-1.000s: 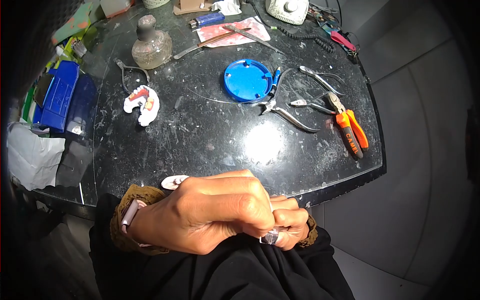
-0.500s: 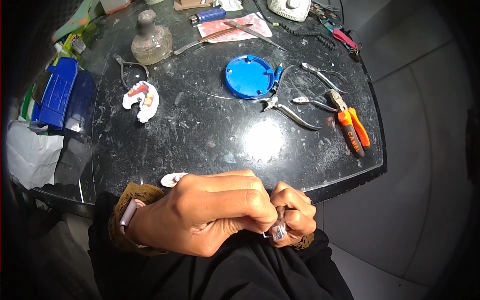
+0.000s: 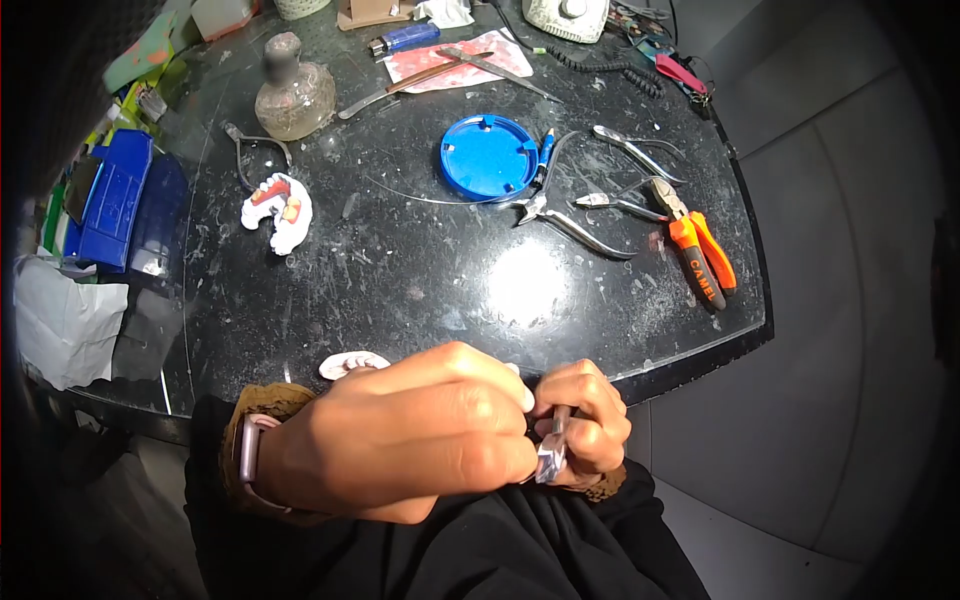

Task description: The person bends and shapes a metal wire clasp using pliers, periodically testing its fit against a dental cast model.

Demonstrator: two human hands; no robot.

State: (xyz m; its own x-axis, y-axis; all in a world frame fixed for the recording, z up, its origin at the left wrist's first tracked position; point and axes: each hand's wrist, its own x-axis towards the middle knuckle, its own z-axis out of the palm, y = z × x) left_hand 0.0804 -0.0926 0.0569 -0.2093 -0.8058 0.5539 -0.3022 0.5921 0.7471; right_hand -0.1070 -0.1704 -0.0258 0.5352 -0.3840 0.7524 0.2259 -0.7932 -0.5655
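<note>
My right hand (image 3: 585, 425) is closed around a shiny metal tool (image 3: 551, 450), probably pliers, whose head points down toward my lap. My left hand (image 3: 430, 435), larger in view, is closed right beside it with its back up. Its fingertips are hidden; a thin bit of wire shows between it and the tool. Behind my left hand a pale cast (image 3: 350, 362) lies on the dark table (image 3: 400, 290), partly covered. Farther back at the left stands a white dental model (image 3: 290, 222) with red and yellowish parts.
Orange-handled pliers (image 3: 700, 260), silver pliers (image 3: 575, 228) and a blue round lid (image 3: 488, 157) lie beyond my hands. A glass bottle (image 3: 295, 98) stands at the back left, near a blue box (image 3: 115, 200). Two knives cross on a stained sheet (image 3: 510, 55).
My left hand has turned slightly, its thumb tip now showing at the top. My right hand stays closed on the tool, which shows more clearly than a second ago. The camera view has shifted slightly.
</note>
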